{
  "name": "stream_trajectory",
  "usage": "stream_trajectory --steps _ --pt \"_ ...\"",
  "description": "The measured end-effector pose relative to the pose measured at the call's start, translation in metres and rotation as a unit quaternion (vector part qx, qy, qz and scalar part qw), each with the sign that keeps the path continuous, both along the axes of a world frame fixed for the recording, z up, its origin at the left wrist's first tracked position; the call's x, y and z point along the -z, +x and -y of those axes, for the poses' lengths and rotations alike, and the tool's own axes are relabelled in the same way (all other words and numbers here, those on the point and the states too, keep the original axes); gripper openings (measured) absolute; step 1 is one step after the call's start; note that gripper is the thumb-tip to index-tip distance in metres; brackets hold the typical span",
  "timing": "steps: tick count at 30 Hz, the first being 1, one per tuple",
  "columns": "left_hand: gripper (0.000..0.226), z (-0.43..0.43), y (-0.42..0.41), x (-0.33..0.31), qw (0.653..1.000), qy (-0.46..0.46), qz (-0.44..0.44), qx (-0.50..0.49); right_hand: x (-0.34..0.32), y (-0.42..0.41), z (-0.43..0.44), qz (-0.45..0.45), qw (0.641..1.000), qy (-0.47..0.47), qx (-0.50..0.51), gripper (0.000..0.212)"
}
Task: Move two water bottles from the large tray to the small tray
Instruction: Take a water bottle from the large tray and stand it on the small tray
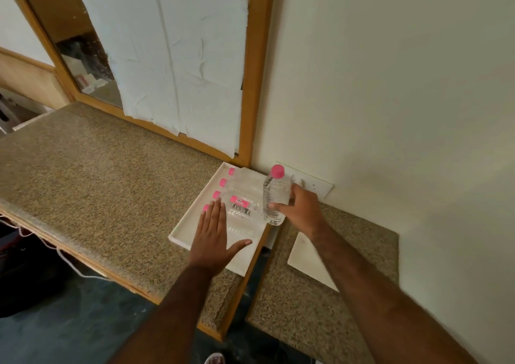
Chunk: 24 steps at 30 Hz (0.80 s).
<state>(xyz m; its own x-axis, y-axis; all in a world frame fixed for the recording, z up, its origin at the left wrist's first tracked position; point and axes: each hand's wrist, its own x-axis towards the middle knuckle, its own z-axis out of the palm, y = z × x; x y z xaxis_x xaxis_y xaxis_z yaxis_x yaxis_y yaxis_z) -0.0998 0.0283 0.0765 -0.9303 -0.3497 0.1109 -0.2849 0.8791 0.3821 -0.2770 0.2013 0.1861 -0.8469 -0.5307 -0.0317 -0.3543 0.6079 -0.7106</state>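
Observation:
A large white tray [184,231] lies on the speckled counter and holds several clear water bottles [242,193] with pink caps, lying on their sides. My right hand [302,210] grips one upright bottle [276,196] with a pink cap, lifted over the tray's right edge. My left hand [213,238] hovers flat and open over the near part of the tray, fingers spread, beside the nearest pink cap. The small white tray [305,257] lies on the lower counter to the right, partly hidden by my right forearm.
A wood-framed mirror [250,84] covered with white paper stands behind the counter. A wall socket plate [315,186] sits behind the held bottle. A dark gap [259,269] separates the two counters. The cream wall closes the right side.

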Motion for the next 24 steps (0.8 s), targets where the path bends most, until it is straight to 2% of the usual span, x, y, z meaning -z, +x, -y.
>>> stream_trajectory --steps 3,11,18,24 --pt "0.119 -0.022 -0.014 0.0 0.999 0.011 -0.013 0.035 -0.002 -0.015 -0.037 0.008 1.0 -0.021 0.022 0.054" --pt "0.122 -0.089 -0.044 0.024 0.987 0.012 0.032 0.155 0.023 -0.039 -0.135 0.067 0.993 -0.04 0.088 0.05" --pt "0.122 -0.136 -0.026 0.066 0.985 0.089 0.077 0.128 0.058 -0.034 -0.198 0.111 0.986 -0.054 0.116 0.057" --pt "0.13 -0.159 -0.011 0.094 0.973 0.094 0.153 0.144 0.092 -0.027 -0.229 0.135 0.98 -0.047 0.137 0.06"
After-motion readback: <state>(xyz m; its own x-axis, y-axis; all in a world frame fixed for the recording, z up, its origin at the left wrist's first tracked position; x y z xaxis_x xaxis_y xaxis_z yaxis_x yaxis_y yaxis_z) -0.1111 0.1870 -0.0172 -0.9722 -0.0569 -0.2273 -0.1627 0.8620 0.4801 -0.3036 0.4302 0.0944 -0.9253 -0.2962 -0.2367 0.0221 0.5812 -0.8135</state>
